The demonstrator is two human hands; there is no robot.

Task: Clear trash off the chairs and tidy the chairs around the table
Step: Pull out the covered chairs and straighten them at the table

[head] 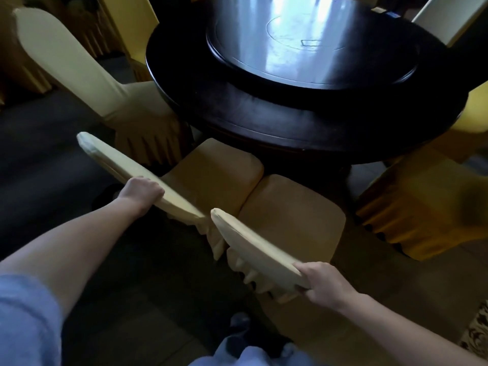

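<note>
chair covers (216, 170): cream-yellow | table (264, 122): dark brown | turntable (311, 48): silver-grey | sleeve (23, 320): blue

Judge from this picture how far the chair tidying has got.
Done: no trash shows on the two near seats. In hand: the left hand grips the left chair back, the right hand the right chair back, both chairs facing the table. Left: the right chair seems less tucked in than its neighbour, and the skirted chair at far right looks askew; both probably need pushing in.
</note>
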